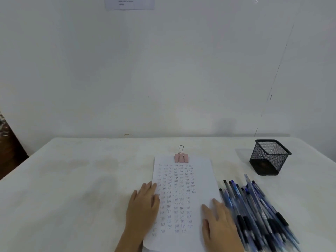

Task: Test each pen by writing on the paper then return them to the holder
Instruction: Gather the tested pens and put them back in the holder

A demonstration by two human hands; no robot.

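Observation:
A white sheet of paper lies on the table, covered with rows of small blue "Test" marks and held at its top by a pink binder clip. My left hand rests flat on the paper's left edge, holding nothing. My right hand lies flat on the paper's lower right part, fingers apart, its outer side touching a pile of several blue and black pens spread on the table. A black mesh pen holder stands empty beyond the pens at the far right.
The white table reaches back to a pale wall. A printed notice hangs high on the wall. A dark brown object stands beyond the table's left edge.

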